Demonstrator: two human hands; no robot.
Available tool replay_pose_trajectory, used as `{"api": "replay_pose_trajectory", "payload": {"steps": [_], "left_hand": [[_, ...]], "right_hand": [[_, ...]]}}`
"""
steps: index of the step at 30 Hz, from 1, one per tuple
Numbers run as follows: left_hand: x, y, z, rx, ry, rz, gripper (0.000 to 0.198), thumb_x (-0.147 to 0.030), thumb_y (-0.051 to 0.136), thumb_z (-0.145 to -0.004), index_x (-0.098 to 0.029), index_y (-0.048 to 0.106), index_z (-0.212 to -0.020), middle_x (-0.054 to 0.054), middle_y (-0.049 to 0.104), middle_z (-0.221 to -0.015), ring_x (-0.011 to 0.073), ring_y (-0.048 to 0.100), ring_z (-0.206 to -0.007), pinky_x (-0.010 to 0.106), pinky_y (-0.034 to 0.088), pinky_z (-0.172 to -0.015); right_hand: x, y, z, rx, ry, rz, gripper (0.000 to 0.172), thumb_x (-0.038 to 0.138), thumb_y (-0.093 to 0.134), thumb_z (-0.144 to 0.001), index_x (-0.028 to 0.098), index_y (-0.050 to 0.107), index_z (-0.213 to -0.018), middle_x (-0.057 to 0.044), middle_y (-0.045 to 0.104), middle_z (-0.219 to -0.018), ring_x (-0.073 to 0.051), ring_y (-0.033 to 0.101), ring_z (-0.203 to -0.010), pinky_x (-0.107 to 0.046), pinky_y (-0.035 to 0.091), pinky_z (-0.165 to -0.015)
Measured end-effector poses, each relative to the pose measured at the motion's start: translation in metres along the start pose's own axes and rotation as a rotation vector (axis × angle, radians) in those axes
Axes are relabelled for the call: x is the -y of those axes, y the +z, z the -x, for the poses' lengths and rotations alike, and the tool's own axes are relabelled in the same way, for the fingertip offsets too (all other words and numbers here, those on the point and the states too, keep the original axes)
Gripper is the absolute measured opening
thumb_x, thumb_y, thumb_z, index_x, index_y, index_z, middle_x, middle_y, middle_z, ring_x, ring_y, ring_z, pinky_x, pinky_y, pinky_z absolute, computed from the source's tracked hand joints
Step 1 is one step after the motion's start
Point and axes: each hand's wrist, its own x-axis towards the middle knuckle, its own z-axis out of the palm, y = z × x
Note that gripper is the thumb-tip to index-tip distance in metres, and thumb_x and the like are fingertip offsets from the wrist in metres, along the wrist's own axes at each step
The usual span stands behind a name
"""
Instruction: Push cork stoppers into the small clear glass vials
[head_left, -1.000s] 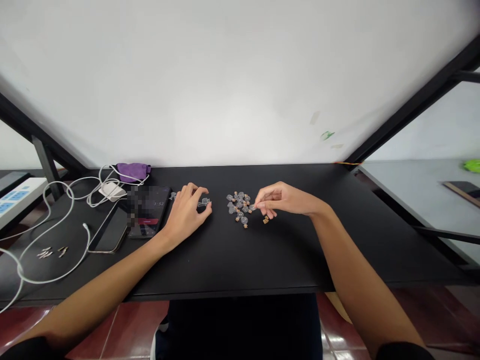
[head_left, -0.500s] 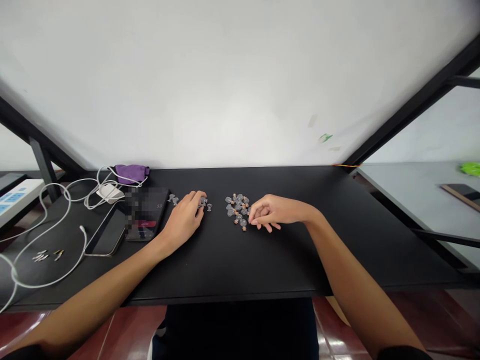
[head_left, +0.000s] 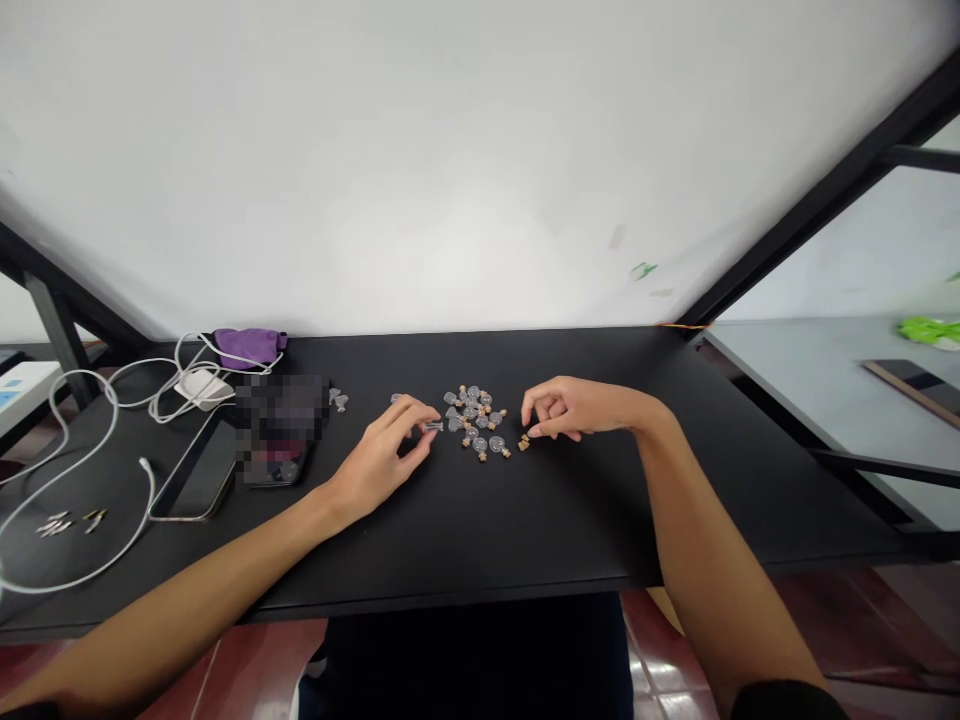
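My left hand (head_left: 391,443) pinches a tiny clear glass bottle (head_left: 433,426) between thumb and fingertips, its neck pointing right. Just beyond it lies a pile of small corked glass bottles (head_left: 472,410). My right hand (head_left: 564,408) is to the right of the pile, its thumb and forefinger closed together right at a few small corks (head_left: 523,442); whether a cork is between the fingertips is too small to make out. Uncorked glass bottles (head_left: 339,399) lie left of my left hand, and another bottle (head_left: 396,398) shows behind its fingers.
On the left of the black table (head_left: 480,540) are two phones (head_left: 196,465), a white cable (head_left: 112,575), a charger (head_left: 202,388), a purple cloth (head_left: 251,346) and small metal pieces (head_left: 56,524). A white wall (head_left: 450,180) rises behind.
My left hand has moved right with a glass bottle in its fingers. My right hand has shifted right, away from the pile to the corks, which now show. A corked bottle lies at the pile's right edge.
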Motion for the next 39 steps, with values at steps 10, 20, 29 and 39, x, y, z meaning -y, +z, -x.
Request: {"api": "replay_pose_trajectory", "payload": {"steps": [10, 20, 29, 39], "left_hand": [[0.001, 0.001, 0.0, 0.027, 0.008, 0.038, 0.018, -0.013, 0.054, -0.1, -0.022, 0.061, -0.114, 0.005, 0.062, -0.103, 0.0129, 0.059, -0.084, 0.026, 0.053, -0.077], [0.0, 0.002, 0.003, 0.045, 0.011, 0.098, 0.02, -0.014, 0.056, -0.1, -0.021, 0.062, -0.117, 0.005, 0.062, -0.104, 0.0117, 0.058, -0.082, 0.026, 0.054, -0.077], [-0.002, 0.002, 0.002, 0.043, -0.005, 0.124, 0.017, -0.014, 0.056, -0.099, -0.021, 0.063, -0.112, 0.006, 0.062, -0.104, 0.013, 0.061, -0.084, 0.027, 0.055, -0.079], [-0.006, -0.002, 0.003, 0.063, 0.031, 0.114, 0.016, -0.015, 0.055, -0.101, -0.021, 0.064, -0.113, 0.006, 0.061, -0.105, 0.0143, 0.062, -0.089, 0.028, 0.055, -0.083]], "right_hand": [[-0.001, 0.005, -0.009, 0.027, -0.023, 0.045, 0.032, 0.049, 0.072, -0.085, 0.018, 0.074, -0.092, 0.0, 0.065, -0.065, -0.012, 0.053, -0.053, -0.025, 0.041, -0.053], [0.021, 0.015, -0.01, -0.203, -0.216, -0.122, 0.033, 0.044, 0.074, -0.085, 0.017, 0.074, -0.103, -0.005, 0.071, -0.084, -0.015, 0.061, -0.071, -0.031, 0.05, -0.069], [0.04, 0.05, -0.032, -0.249, -0.384, -0.306, 0.026, 0.042, 0.078, -0.086, 0.018, 0.072, -0.095, -0.006, 0.072, -0.091, -0.018, 0.067, -0.081, -0.035, 0.056, -0.078], [0.052, 0.077, -0.04, -0.196, -0.417, -0.386, 0.024, 0.039, 0.078, -0.088, 0.019, 0.07, -0.096, -0.005, 0.072, -0.083, -0.021, 0.071, -0.081, -0.031, 0.058, -0.064]]}}
